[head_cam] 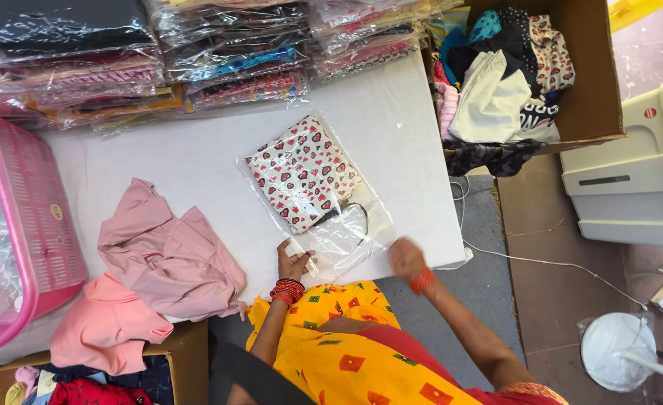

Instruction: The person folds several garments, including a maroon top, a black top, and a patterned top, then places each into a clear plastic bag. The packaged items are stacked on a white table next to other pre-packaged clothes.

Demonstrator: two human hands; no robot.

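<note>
A folded white garment with red and black hearts (301, 171) lies inside a clear plastic bag (346, 234) on the white table (196, 154). The bag's open end points toward me. My left hand (292, 264), with red bangles at the wrist, pinches a small white strip (306, 259) at the bag's near left corner. My right hand (406, 259) is blurred at the bag's near right corner, close to the table edge. I cannot tell whether it grips the plastic.
Two pink garments (168, 255) lie loose to the left, next to a pink basket (27, 202). Stacks of bagged clothes (159, 64) line the far edge. A cardboard box of clothes (598, 82) and a white machine (631, 184) stand to the right.
</note>
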